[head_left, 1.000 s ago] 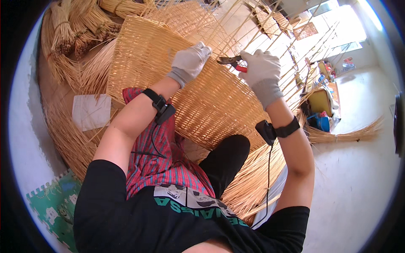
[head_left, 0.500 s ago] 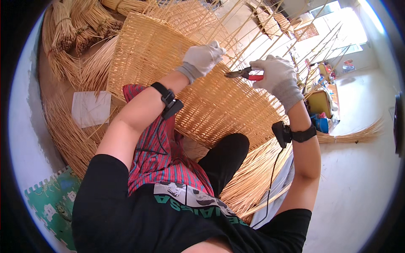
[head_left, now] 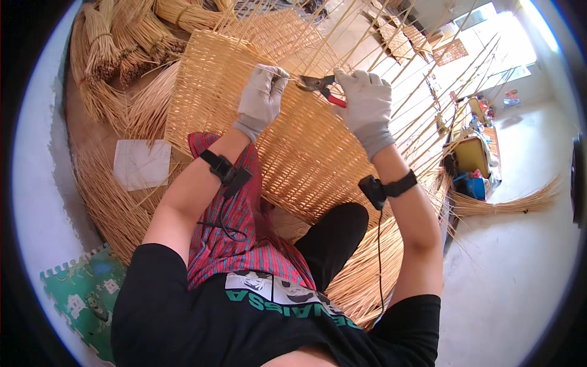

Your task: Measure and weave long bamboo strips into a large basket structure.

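Observation:
A large golden woven wicker panel (head_left: 318,159) leans across in front of my lap, with loose rods rising from its far edge. My left hand (head_left: 262,95), in a pale work glove, is closed near that edge and pinches a thin wicker rod. My right hand (head_left: 368,107), gloved as well, grips a pair of pruning shears (head_left: 317,84) with a red handle. Their dark blades point left toward the left fingertips, beside the thin rod. Whether the blades touch the rod I cannot tell.
Tied wicker bundles (head_left: 101,49) lie at the far left, with loose rods spread below. A white sheet (head_left: 142,164) rests on them. More rods (head_left: 373,275) lie by my right knee. A blue container (head_left: 474,185) stands at the right near another bundle (head_left: 507,200).
Both hands have moved left along the panel's far edge. The shears have come closer to my left fingers, and their blades now look spread apart.

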A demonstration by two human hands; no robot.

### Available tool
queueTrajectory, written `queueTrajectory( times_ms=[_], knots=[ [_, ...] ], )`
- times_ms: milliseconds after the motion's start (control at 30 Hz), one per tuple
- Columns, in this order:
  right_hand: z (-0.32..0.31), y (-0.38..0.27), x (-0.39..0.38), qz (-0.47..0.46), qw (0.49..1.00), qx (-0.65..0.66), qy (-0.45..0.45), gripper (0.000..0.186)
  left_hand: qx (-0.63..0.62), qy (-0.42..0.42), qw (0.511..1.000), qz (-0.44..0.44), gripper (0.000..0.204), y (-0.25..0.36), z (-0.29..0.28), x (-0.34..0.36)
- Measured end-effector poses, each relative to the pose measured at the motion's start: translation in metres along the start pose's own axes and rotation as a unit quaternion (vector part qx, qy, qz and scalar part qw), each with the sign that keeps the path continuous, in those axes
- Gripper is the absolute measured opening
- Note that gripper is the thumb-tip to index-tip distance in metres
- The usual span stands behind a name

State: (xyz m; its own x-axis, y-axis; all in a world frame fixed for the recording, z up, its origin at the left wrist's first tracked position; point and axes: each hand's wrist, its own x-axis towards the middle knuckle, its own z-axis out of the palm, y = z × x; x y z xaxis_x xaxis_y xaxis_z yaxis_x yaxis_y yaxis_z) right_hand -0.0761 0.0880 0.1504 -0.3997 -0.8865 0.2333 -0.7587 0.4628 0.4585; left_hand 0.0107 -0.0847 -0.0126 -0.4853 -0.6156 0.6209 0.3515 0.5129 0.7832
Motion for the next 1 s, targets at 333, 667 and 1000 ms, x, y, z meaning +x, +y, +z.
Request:
queueTrajectory(
  times_ms=[333,667,1000],
  knots=[
    [0.062,0.020,-0.208,0.283,0.899,0.294,0.162,0.053,-0.022,-0.184,0.980,0.074,0.012,0.042,-0.028,-0.039],
    [0.186,-0.098,-0.636,0.763,0.532,0.207,-0.301,0.077,0.025,-0.205,0.974,-0.091,0.017,0.051,-0.029,-0.034],
    [0.276,-0.012,-0.601,0.625,0.640,0.425,-0.139,0.039,0.338,0.110,0.861,-0.365,0.038,-0.021,-0.384,-0.160]
  ],
)
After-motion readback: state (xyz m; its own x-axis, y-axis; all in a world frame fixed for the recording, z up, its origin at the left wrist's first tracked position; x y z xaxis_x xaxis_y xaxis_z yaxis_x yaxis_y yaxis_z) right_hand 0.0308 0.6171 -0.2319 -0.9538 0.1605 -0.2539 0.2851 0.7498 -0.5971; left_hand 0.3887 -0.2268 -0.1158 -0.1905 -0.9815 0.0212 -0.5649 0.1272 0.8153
